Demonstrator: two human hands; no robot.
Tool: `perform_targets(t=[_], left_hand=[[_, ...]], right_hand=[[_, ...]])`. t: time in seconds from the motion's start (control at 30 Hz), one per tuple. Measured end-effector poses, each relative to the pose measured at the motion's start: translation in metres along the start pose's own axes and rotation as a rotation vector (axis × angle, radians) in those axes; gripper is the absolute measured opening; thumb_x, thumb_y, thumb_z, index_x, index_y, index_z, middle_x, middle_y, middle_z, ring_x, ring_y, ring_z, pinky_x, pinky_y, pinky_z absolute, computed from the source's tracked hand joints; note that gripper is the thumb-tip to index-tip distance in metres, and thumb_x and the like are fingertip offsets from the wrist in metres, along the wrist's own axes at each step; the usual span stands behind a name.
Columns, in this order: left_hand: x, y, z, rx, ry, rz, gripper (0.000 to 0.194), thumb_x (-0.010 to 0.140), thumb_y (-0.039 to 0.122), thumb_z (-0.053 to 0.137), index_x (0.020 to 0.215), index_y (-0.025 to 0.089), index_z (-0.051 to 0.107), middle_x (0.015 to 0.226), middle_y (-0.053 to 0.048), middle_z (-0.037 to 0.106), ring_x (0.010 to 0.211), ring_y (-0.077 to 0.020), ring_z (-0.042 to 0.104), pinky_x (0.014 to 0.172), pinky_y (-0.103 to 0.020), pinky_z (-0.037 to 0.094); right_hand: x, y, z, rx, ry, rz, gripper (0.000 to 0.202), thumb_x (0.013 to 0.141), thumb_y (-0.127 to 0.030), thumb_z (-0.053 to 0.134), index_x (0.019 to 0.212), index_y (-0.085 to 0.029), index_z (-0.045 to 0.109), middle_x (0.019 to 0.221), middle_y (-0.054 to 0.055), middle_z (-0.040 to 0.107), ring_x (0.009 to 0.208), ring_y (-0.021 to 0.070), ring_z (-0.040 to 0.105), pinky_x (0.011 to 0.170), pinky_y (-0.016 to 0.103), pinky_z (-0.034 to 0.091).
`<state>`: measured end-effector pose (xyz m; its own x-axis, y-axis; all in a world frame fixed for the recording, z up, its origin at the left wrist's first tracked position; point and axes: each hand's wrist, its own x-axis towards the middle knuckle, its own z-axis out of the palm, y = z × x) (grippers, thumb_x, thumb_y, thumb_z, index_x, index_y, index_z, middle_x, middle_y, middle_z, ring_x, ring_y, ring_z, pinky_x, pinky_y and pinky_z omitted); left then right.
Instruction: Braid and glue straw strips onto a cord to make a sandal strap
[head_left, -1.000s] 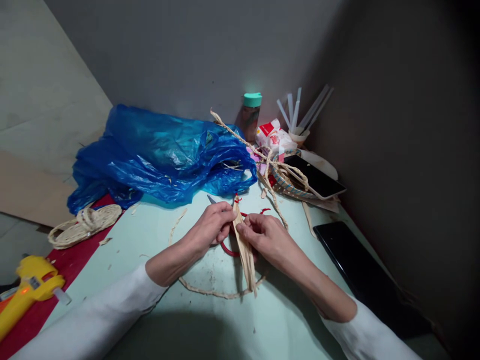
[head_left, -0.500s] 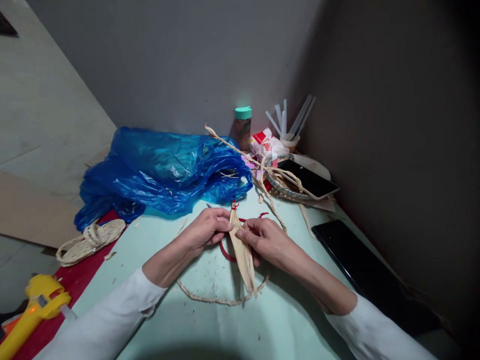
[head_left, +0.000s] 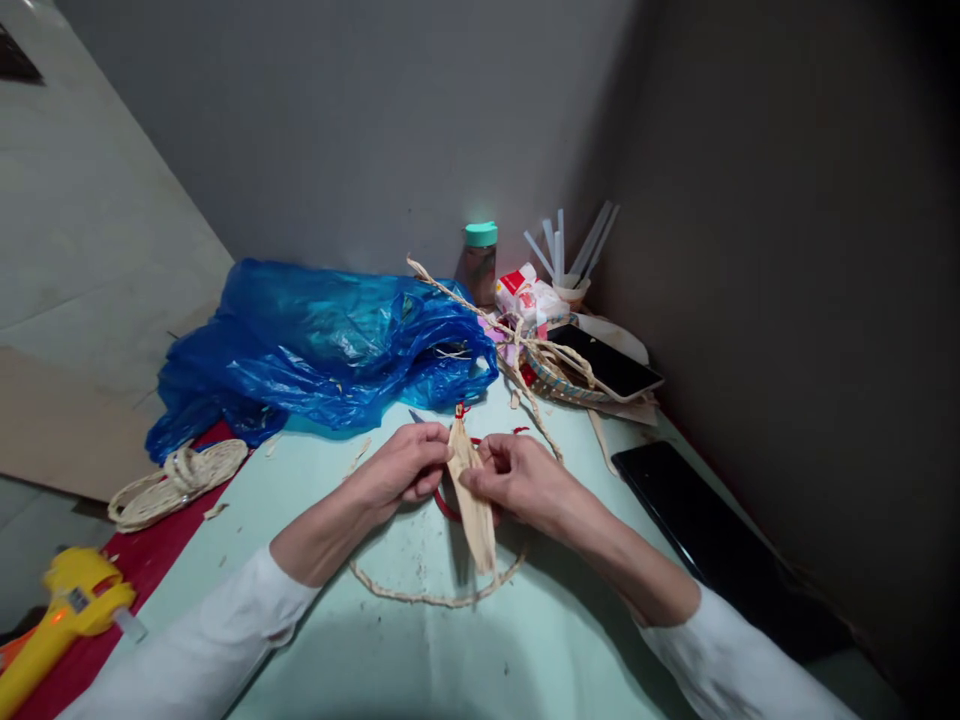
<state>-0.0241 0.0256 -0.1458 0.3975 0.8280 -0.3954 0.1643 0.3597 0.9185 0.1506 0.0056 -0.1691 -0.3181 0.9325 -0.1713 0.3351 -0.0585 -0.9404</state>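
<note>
A pale dried husk strip [head_left: 475,515], tied at its top end with red thread [head_left: 460,410], hangs between my two hands over the table. My left hand [head_left: 409,462] pinches its left edge near the top. On the right side, my right hand [head_left: 517,480] grips it with the thumb across its front; the other fingers are partly hidden behind it. Behind the strip, a red ring-shaped piece [head_left: 444,505] shows in part. Below lies a curved braided cord [head_left: 427,600] on the pale green table surface [head_left: 360,650].
A blue plastic bag [head_left: 315,340] fills the back left. At left are a coiled braid [head_left: 184,480] and a yellow glue gun [head_left: 82,600]. A jar [head_left: 480,262], a tablet [head_left: 604,360], glue sticks [head_left: 559,245] and a black phone-like slab [head_left: 705,520] stand or lie right.
The view has shifted slightly, so most things sit a little further left. The strip's face is turned more toward the camera, and both hands still hold it.
</note>
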Motion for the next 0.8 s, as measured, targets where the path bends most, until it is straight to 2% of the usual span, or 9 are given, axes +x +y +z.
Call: perform_targets(t=[0.13,0.27,0.37,0.47,0.57,0.63,0.7,0.8], left_hand=[[-0.019,-0.014,0.01,-0.056,0.027,-0.009,0.021,0.074,0.029,0.063,0.088,0.017,0.052,0.048,0.009,0.044,0.032,-0.0021,0.023,0.031,-0.015,0.012],[-0.033,-0.018,0.011,-0.053,0.063,-0.018,0.027,0.073,0.029,0.067,0.092,0.016,0.053,0.056,0.009,0.045,0.034,-0.0005,0.024,0.032,-0.015,0.011],[-0.035,-0.018,0.008,-0.068,0.047,-0.021,0.025,0.076,0.031,0.067,0.091,0.015,0.055,0.054,0.009,0.042,0.035,-0.0003,0.022,0.032,-0.015,0.01],[-0.034,-0.018,0.005,-0.137,0.042,-0.008,0.026,0.075,0.029,0.07,0.091,0.014,0.055,0.056,0.009,0.043,0.036,0.0006,0.02,0.033,-0.015,0.009],[-0.036,-0.02,0.005,-0.226,0.056,0.001,0.026,0.076,0.029,0.072,0.09,0.015,0.054,0.054,0.011,0.036,0.038,0.0004,0.016,0.035,-0.015,0.008],[-0.039,-0.021,0.006,-0.242,0.035,0.009,0.026,0.078,0.03,0.071,0.092,0.015,0.055,0.053,0.012,0.034,0.039,-0.0005,0.017,0.035,-0.015,0.009],[-0.044,-0.023,0.008,-0.222,-0.03,-0.001,0.027,0.079,0.028,0.071,0.097,0.016,0.055,0.059,0.009,0.042,0.04,-0.0003,0.019,0.036,-0.016,0.009],[-0.052,-0.025,0.009,-0.187,-0.105,-0.01,0.028,0.079,0.023,0.071,0.101,0.015,0.057,0.069,0.005,0.049,0.041,0.0009,0.019,0.037,-0.017,0.01]], right_hand=[[-0.008,-0.003,0.009,-0.004,-0.019,-0.051,0.023,0.072,-0.024,0.068,0.092,-0.016,0.06,0.081,0.002,0.067,0.067,0.0144,0.058,0.055,0.022,0.04],[-0.012,-0.001,0.012,0.028,-0.03,-0.038,0.03,0.071,-0.026,0.07,0.098,-0.016,0.06,0.084,0.002,0.067,0.071,0.0152,0.058,0.058,0.023,0.041],[-0.013,-0.003,0.008,0.104,-0.058,-0.016,0.027,0.071,-0.027,0.071,0.092,-0.016,0.058,0.079,0.0,0.062,0.067,0.0129,0.055,0.056,0.023,0.039],[-0.015,-0.01,0.002,0.235,-0.132,0.042,0.027,0.07,-0.026,0.072,0.087,-0.017,0.053,0.066,-0.005,0.056,0.052,0.0083,0.048,0.049,0.021,0.034],[-0.018,-0.017,-0.002,0.282,-0.203,0.086,0.027,0.074,-0.028,0.07,0.088,-0.017,0.05,0.057,-0.007,0.055,0.041,0.0061,0.039,0.041,0.02,0.028],[-0.02,-0.018,-0.002,0.29,-0.236,0.079,0.028,0.077,-0.03,0.068,0.093,-0.017,0.049,0.057,-0.006,0.057,0.04,0.0068,0.039,0.039,0.02,0.028],[-0.02,-0.017,-0.001,0.305,-0.247,0.059,0.029,0.076,-0.03,0.07,0.094,-0.017,0.05,0.06,-0.005,0.057,0.044,0.0078,0.043,0.041,0.021,0.031],[-0.02,-0.014,0.0,0.346,-0.24,0.025,0.034,0.07,-0.026,0.076,0.093,-0.016,0.053,0.073,-0.003,0.056,0.06,0.0091,0.05,0.053,0.022,0.039]])
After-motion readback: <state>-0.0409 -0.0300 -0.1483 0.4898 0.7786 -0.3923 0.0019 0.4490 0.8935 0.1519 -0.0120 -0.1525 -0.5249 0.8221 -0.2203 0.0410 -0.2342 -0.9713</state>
